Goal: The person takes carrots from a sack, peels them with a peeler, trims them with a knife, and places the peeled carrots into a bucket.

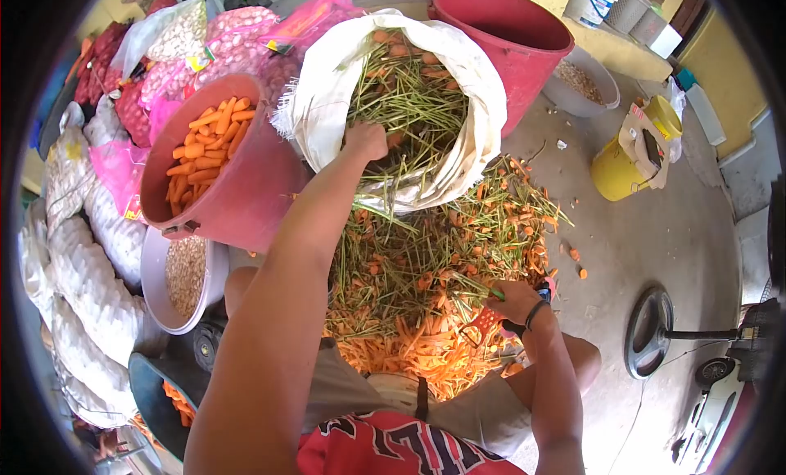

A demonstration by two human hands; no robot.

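My left hand (366, 141) reaches into the open white sack (319, 90), its fingers closed among green carrot stalks (409, 98); what they grip is hidden. Orange carrot tops show at the sack's far side. Lower right, my right hand (514, 301) is closed round a green-handled tool (496, 294) above the scrap pile. A red perforated piece (485, 319) lies just below that hand. Under both hands spreads a heap of stalks and carrot ends (409, 254), with orange peelings (409, 352) nearer my knees.
A red tub of peeled carrots (246, 196) stands left of the sack, an empty-looking red tub (524, 65) behind it. White basins (214, 274) hold pale pieces. Full sacks (98, 270) line the left. A yellow bucket (614, 168) and round black base (649, 332) stand right.
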